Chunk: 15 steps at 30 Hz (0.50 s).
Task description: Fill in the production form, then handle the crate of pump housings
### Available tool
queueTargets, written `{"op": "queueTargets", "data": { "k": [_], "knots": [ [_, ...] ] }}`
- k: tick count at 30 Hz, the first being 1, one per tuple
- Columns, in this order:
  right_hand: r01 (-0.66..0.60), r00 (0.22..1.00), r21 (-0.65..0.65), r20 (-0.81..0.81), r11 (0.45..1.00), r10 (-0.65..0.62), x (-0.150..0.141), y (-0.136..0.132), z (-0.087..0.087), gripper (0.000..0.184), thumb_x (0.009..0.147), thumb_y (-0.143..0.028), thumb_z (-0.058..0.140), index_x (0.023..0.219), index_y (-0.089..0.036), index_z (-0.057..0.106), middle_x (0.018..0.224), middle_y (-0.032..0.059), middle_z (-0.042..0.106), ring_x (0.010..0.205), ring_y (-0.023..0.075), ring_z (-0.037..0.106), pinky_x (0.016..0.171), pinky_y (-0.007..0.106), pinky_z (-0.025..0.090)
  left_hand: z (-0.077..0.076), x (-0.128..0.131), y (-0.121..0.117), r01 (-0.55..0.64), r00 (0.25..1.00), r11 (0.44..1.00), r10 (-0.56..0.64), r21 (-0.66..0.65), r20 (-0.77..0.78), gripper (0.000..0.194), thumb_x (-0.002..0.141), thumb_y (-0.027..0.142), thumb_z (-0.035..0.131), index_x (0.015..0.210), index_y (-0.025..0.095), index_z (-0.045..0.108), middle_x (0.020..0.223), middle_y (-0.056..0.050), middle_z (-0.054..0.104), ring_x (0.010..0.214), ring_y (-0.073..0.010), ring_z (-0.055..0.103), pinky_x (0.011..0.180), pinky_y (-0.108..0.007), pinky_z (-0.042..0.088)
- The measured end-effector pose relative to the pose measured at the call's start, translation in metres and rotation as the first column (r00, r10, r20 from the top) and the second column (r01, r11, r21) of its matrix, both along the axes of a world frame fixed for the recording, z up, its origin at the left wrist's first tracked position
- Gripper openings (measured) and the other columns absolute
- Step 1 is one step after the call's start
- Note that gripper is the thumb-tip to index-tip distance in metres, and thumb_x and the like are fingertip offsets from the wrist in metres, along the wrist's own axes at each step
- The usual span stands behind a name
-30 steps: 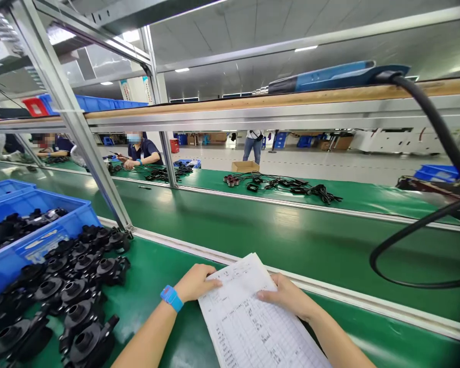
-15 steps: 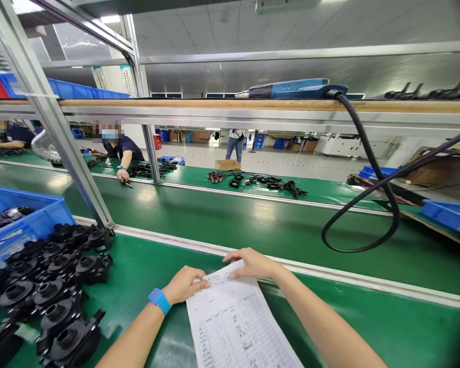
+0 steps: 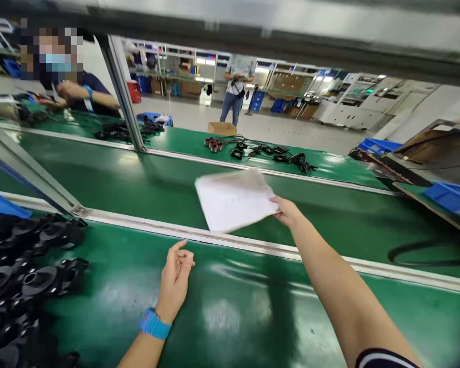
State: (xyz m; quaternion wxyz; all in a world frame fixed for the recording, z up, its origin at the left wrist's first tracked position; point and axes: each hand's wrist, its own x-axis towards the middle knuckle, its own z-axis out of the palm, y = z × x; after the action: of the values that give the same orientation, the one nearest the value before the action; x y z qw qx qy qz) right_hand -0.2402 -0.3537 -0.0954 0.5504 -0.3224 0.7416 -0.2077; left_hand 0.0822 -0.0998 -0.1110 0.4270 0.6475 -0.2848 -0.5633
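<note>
My right hand (image 3: 288, 211) pinches the right edge of a white paper sheet (image 3: 233, 200) and holds it out in the air above the green conveyor belt (image 3: 168, 186). The sheet is blurred by motion. My left hand (image 3: 175, 276), with a blue band on its wrist, rests empty on the near green worktop (image 3: 230, 317) with its fingers loosely curled and apart. A pile of black round plastic parts (image 3: 26, 271) lies to the left of that hand.
A slanted metal frame post (image 3: 26, 171) rises at the left. Across the belt lie black cable bundles (image 3: 260, 150), with a cardboard box (image 3: 222, 128) behind them. A masked person (image 3: 74, 92) works at the far left, another person (image 3: 235, 94) stands behind. Blue bins (image 3: 448, 197) sit at the right.
My right hand has lifted the sheet off the worktop and carried it forward over the belt. My left hand let go of it. The camera has swung downward and nearer.
</note>
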Motion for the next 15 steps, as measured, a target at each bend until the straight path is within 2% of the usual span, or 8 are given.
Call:
{"op": "queueTargets", "data": {
  "k": [2, 4, 6, 8, 10, 12, 15],
  "knots": [
    [0.164, 0.983, -0.058, -0.069, 0.985, -0.168, -0.005, -0.016, -0.019, 0.026, 0.101, -0.036, 0.061, 0.112, -0.013, 0.064, 0.100, 0.0049, 0.067, 0.079, 0.0130, 0.065, 0.069, 0.028, 0.059, 0.010, -0.004, 0.008, 0.028, 1.000, 0.997, -0.029, 0.078, 0.003, 0.052, 0.098, 0.058, 0.052, 0.137, 0.024, 0.047, 0.106, -0.006, 0.065, 0.092, -0.0189, 0.065, 0.082, -0.033, 0.054],
    [0.277, 0.949, -0.103, -0.126, 0.955, -0.289, -0.006, -0.032, -0.038, 0.023, 0.102, -0.032, 0.061, 0.115, -0.013, 0.062, 0.100, 0.0045, 0.065, 0.079, 0.0123, 0.064, 0.067, 0.026, 0.058, 0.021, -0.009, 0.015, 0.097, 0.994, 0.987, -0.103, 0.126, 0.041, 0.045, 0.099, 0.053, 0.053, 0.135, 0.027, 0.050, 0.105, -0.005, 0.066, 0.095, -0.0196, 0.064, 0.082, -0.033, 0.053],
    [0.355, 0.912, -0.139, -0.166, 0.924, -0.376, -0.006, -0.047, -0.057, 0.020, 0.101, -0.026, 0.061, 0.116, -0.013, 0.061, 0.100, 0.0040, 0.065, 0.078, 0.0115, 0.064, 0.065, 0.024, 0.058, 0.030, -0.019, 0.018, 0.192, 0.973, 0.976, -0.203, 0.105, 0.109, 0.039, 0.099, 0.047, 0.055, 0.134, 0.030, 0.053, 0.105, -0.004, 0.067, 0.097, -0.0206, 0.065, 0.085, -0.035, 0.052],
    [0.398, 0.884, -0.161, -0.196, 0.903, -0.424, -0.008, -0.063, -0.074, 0.017, 0.100, -0.021, 0.061, 0.115, -0.012, 0.061, 0.100, 0.0033, 0.064, 0.077, 0.0106, 0.063, 0.064, 0.022, 0.058, 0.040, -0.038, 0.015, 0.335, 0.929, 0.941, -0.337, 0.039, 0.153, 0.036, 0.098, 0.041, 0.058, 0.132, 0.031, 0.055, 0.105, -0.004, 0.068, 0.098, -0.0226, 0.064, 0.088, -0.039, 0.050],
    [0.414, 0.868, -0.165, -0.224, 0.895, -0.442, -0.012, -0.080, -0.087, 0.015, 0.100, -0.019, 0.062, 0.113, -0.012, 0.061, 0.098, 0.0024, 0.063, 0.074, 0.0096, 0.062, 0.061, 0.020, 0.056, 0.047, -0.070, 0.006, 0.500, 0.860, 0.865, -0.490, -0.042, 0.142, 0.030, 0.096, 0.038, 0.060, 0.124, 0.029, 0.061, 0.103, -0.005, 0.069, 0.096, -0.0253, 0.063, 0.087, -0.043, 0.047],
    [0.416, 0.860, -0.148, -0.257, 0.897, -0.441, -0.016, -0.097, -0.098, 0.012, 0.099, -0.017, 0.062, 0.109, -0.011, 0.061, 0.093, 0.0010, 0.062, 0.070, 0.0081, 0.060, 0.057, 0.018, 0.054, 0.051, -0.114, -0.006, 0.631, 0.776, 0.760, -0.617, -0.153, 0.133, 0.023, 0.091, 0.042, 0.066, 0.107, 0.025, 0.067, 0.097, -0.006, 0.069, 0.091, -0.0270, 0.061, 0.082, -0.044, 0.045],
    [0.391, 0.864, -0.088, -0.308, 0.916, -0.399, -0.028, -0.122, -0.108, 0.008, 0.100, -0.016, 0.062, 0.104, -0.010, 0.061, 0.086, -0.0008, 0.060, 0.063, 0.0054, 0.055, 0.051, 0.014, 0.048, 0.047, -0.185, -0.025, 0.737, 0.673, 0.589, -0.690, -0.333, 0.268, 0.036, 0.084, 0.055, 0.073, 0.088, 0.020, 0.065, 0.080, -0.005, 0.064, 0.076, -0.0234, 0.059, 0.071, -0.040, 0.042]
  ]
}}
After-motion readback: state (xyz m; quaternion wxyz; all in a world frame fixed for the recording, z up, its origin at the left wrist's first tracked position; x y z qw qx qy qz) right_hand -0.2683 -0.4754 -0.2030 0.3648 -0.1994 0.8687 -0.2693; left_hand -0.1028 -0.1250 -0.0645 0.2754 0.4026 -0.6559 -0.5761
